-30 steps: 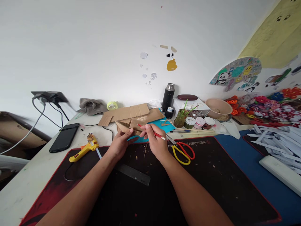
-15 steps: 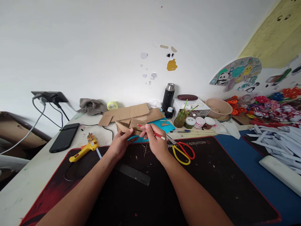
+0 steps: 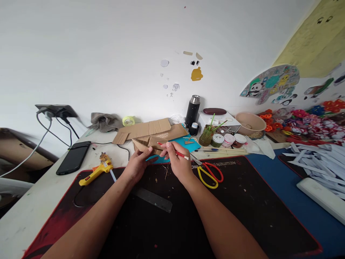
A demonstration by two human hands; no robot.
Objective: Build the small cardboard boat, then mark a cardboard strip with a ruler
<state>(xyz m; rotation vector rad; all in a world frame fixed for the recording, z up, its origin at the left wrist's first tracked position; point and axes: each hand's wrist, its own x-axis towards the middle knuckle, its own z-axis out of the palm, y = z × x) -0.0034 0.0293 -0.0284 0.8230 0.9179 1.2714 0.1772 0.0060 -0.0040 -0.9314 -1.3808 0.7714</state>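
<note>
White desk (image 3: 32, 212) carries black mat (image 3: 167, 223) (red-edged), phone (image 3: 72, 158).

Two bare forearms enter from the near edge, ending in the left hand (image 3: 137, 164) and right hand (image 3: 176, 163); no sleeves, gloves, rings or watch visible.

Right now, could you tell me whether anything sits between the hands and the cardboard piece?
Nothing visible does. The left hand already grips the cardboard piece at its near edge, and the right hand holds a red pencil against it. The scissors and glue gun lie off to the sides.
</note>
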